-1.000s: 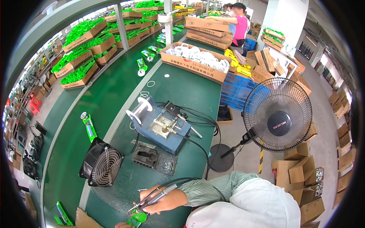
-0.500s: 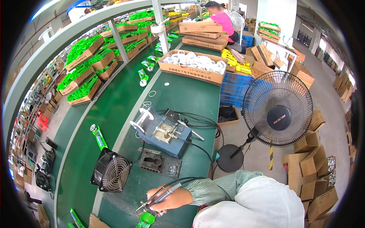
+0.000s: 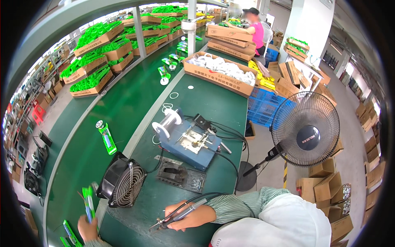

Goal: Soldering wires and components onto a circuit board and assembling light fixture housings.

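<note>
Right hand (image 3: 192, 217) grips a soldering iron (image 3: 177, 215) over the green table (image 3: 214, 107).
Left hand (image 3: 87, 229), at eight o'clock, is clamped on a green part (image 3: 88, 202) beside the small black fan (image 3: 123, 181).

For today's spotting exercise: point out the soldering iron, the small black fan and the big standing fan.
soldering iron (image 3: 181, 215), head view, on its grey handle in the right hand.
small black fan (image 3: 128, 186), head view, on its wire grille.
standing fan (image 3: 307, 138), head view, on its dark centre hub.
</note>
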`<state>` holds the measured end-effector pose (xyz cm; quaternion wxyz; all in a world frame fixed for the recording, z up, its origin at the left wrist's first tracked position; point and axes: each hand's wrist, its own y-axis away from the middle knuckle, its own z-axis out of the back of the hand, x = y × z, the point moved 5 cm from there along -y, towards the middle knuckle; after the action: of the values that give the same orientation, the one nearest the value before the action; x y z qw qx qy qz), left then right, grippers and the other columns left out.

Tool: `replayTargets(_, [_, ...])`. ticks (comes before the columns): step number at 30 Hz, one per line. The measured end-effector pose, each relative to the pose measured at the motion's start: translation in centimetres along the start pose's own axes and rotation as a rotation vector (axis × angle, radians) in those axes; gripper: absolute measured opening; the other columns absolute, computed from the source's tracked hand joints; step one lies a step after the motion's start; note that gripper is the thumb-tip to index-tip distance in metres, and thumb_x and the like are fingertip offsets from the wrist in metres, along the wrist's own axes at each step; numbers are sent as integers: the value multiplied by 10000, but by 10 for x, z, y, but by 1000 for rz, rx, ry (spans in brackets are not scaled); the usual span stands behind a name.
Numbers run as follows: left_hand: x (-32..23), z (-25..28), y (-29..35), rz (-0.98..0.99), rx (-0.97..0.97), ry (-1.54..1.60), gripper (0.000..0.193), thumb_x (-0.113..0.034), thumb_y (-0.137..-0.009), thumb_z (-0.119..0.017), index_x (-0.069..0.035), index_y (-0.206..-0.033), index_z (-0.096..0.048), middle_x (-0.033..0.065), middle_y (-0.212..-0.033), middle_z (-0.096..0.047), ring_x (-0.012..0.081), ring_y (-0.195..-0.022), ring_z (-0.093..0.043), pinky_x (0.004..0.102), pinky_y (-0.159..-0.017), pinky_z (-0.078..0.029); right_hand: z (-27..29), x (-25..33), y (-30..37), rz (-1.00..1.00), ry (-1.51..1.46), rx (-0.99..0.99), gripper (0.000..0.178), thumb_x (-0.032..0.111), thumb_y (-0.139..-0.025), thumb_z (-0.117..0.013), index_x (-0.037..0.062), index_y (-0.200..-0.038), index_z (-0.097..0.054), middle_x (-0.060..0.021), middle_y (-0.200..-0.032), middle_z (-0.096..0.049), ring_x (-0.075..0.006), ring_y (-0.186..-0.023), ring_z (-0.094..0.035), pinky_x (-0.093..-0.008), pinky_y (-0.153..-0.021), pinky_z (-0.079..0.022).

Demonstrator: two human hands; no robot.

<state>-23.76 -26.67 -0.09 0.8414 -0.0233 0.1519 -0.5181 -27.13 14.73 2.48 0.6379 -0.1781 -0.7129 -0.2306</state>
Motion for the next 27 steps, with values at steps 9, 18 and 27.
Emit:
replayTargets(9, [-55, -54, -126, -21, -181, 438, 378, -179, -807, -624, -52, -1157, -561, 206, -1021, -600, 317, -993, -573, 383, -872, -447, 2, 0, -34, -73, 5, -27, 165, 189, -874, -598, 41, -893, -530, -6, -678, -605, -70, -567, -585, -230, -495, -462])
replayTargets(18, [61, -13, -97, 0, -143, -194, 395, -158, -871, -575, -35, -1241, -509, 186, -1301, -466, 357, -1179, -458, 433, -962, -392, 0, -8, -41, -77, 9, -24, 173, 197, -866, -592, 41, -901, -526, -15, -673, -598, -84, -563, -581, -238, -492, -454])
replayTargets(27, [345, -54, -32, 518, -9, -347, 772, -105, -811, -628, -235, -1442, -204, 244, -1335, -404, 379, -1166, -464, 450, -975, -383, -6, -7, -43, -30, 11, -21, 150, 173, -867, -577, 38, -889, -515, -17, -652, -580, -85, -540, -562, -243, -480, -436])
